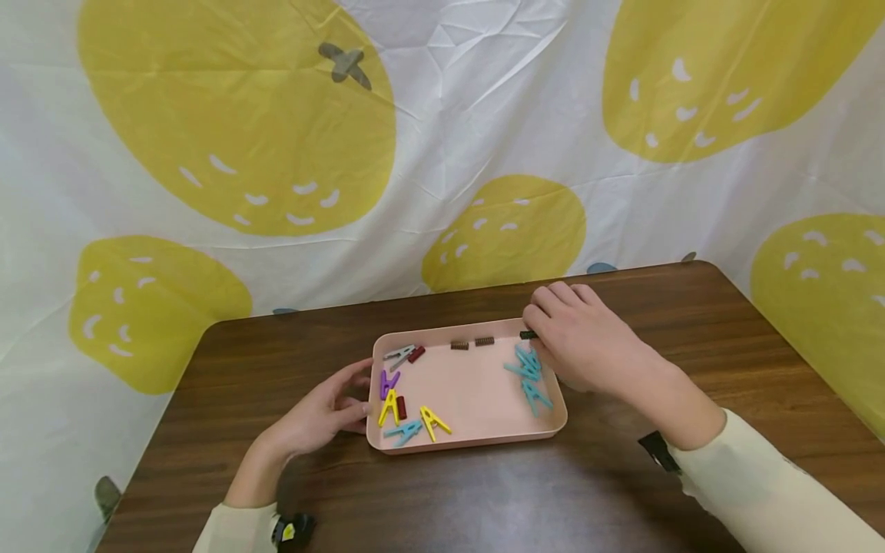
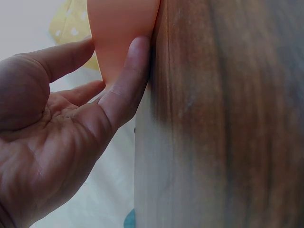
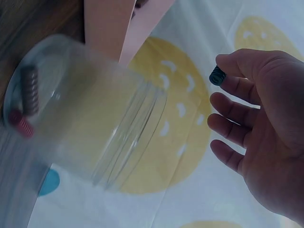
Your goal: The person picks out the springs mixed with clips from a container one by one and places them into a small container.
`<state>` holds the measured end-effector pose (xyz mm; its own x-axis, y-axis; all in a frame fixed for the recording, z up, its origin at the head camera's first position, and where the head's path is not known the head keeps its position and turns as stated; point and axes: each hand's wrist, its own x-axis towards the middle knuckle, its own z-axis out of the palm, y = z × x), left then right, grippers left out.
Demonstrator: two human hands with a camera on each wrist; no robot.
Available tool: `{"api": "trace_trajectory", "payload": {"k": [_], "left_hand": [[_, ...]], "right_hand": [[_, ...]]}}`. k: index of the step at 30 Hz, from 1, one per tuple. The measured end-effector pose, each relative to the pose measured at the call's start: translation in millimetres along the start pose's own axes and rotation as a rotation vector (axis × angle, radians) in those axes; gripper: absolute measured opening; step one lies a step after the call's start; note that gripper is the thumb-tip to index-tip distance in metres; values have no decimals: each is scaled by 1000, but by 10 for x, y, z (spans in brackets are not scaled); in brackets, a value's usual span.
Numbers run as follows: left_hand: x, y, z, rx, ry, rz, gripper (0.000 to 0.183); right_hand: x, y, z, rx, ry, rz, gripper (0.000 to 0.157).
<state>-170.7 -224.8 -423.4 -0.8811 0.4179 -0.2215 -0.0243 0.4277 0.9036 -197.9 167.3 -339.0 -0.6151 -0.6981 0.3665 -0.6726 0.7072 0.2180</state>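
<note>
My right hand (image 1: 581,334) is raised over the back right corner of the pink tray (image 1: 477,442). Its thumb and index finger pinch a small dark green coil spring (image 3: 217,76); the other fingers are loosely bent. Below it, in the right wrist view, a clear jar (image 3: 90,109) holds a brown spring (image 3: 30,90) and a red spring (image 3: 21,124); in the head view the hand hides this jar. At the tray's left side, my left hand (image 1: 321,415) rests its relaxed fingers and thumb against the outer wall (image 2: 121,33).
Along the tray's back lie two brown springs (image 1: 472,343). Light blue clothespins (image 1: 531,376) gather at its right. On the left are yellow clothespins (image 1: 433,423), a purple clothespin (image 1: 389,384), a grey clothespin (image 1: 399,355) and dark red springs (image 1: 402,408). A curtain hangs behind the table (image 1: 276,346).
</note>
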Motion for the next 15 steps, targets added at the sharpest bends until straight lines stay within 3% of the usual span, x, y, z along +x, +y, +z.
{"api": "trace_trajectory", "payload": {"k": [15], "left_hand": [[8,-9,-3,-3,1,1,69]], "right_hand": [[-221,336,-1,12,12,81,19]]}}
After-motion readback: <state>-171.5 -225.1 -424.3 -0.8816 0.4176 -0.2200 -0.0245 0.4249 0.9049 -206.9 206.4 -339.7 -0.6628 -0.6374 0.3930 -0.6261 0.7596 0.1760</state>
